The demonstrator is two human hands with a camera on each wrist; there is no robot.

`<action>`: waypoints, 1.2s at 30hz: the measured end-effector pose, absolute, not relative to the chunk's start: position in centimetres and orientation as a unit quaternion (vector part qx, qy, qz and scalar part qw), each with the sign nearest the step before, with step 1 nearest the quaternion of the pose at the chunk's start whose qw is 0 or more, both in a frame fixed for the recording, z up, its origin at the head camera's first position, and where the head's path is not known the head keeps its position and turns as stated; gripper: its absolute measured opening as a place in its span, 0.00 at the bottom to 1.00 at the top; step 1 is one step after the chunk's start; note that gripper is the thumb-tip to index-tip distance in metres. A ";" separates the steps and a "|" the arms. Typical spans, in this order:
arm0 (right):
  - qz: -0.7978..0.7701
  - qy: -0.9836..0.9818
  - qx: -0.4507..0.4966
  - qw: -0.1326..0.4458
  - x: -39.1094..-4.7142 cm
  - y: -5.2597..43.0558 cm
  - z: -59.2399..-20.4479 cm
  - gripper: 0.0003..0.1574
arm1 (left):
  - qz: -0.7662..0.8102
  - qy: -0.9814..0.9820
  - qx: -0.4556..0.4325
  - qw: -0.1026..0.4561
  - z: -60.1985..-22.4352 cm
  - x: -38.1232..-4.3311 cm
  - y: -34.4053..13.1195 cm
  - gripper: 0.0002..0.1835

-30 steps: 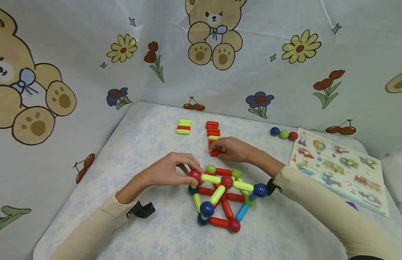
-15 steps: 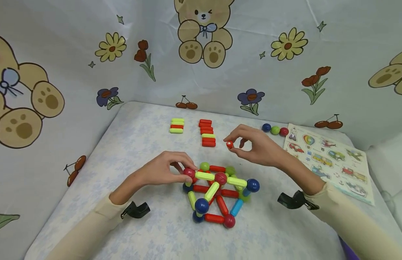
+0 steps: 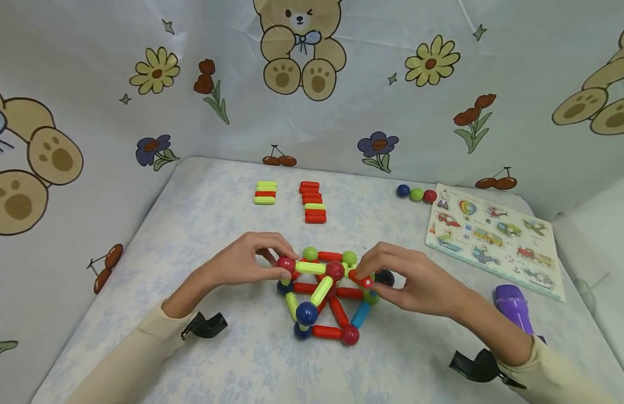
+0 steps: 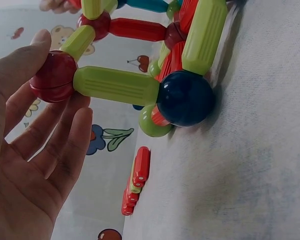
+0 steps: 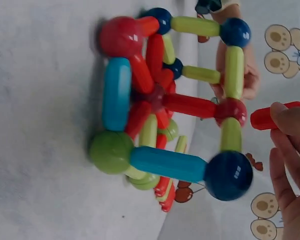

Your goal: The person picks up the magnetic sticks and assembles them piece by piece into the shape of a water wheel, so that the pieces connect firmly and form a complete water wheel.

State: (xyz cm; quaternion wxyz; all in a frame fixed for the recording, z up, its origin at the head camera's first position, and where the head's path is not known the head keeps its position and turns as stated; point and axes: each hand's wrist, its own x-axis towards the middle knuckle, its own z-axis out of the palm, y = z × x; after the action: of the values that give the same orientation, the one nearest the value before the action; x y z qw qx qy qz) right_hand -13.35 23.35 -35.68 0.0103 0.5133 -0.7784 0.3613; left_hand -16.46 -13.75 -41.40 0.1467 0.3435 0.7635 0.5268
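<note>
A frame of magnetic rods and balls stands on the table, with a red ball (image 3: 334,270) at its top middle and a blue ball (image 3: 307,313) at its near upper corner. My left hand (image 3: 251,258) holds the red corner ball (image 4: 54,75) at the upper left, thumb on one side and fingers on the other. Between thumb and fingertips, my right hand (image 3: 413,278) pinches a red rod (image 5: 262,119). This rod is above the frame's right side, its end a short gap from the top-middle red ball in the right wrist view.
Loose red and yellow-green rods (image 3: 312,198) lie behind the frame, beside a smaller stack (image 3: 265,193). A loose green ball (image 3: 416,194) lies between a blue and a red one. At right are a picture board (image 3: 494,241) and a purple object (image 3: 512,306).
My right hand has picked a red rod from the back row and brought it toward me over the frame's right side. My left hand keeps its grip on the corner ball. The view has shifted right.
</note>
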 end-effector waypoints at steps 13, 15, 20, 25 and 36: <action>0.264 -0.759 0.586 0.099 -12.5 22.0 -38.3 0.18 | 0.524 0.765 0.348 0.141 -41.5 -16.5 -13.7 0.16; 0.268 -0.757 0.587 0.100 -12.6 22.0 -38.4 0.10 | 0.524 0.764 0.350 0.141 -41.4 -16.5 -13.7 0.16; 0.309 -0.754 0.576 0.066 -12.6 22.2 -38.6 0.11 | 0.526 0.762 0.351 0.141 -41.4 -16.5 -13.7 0.17; 0.376 -0.732 0.567 0.024 -12.9 22.4 -38.3 0.11 | 0.528 0.761 0.349 0.144 -41.4 -16.5 -13.9 0.17; 0.422 -0.729 0.539 0.018 -17.5 23.6 -35.9 0.23 | 0.538 0.753 0.346 0.156 -41.6 -16.6 -13.9 0.17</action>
State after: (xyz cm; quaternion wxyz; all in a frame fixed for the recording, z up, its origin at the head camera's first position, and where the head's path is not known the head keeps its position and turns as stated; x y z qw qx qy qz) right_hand -17.48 23.62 -35.94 0.0180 0.5391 -0.7289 0.4216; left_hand -16.59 -13.93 -41.60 0.1561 0.3463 0.7526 0.5379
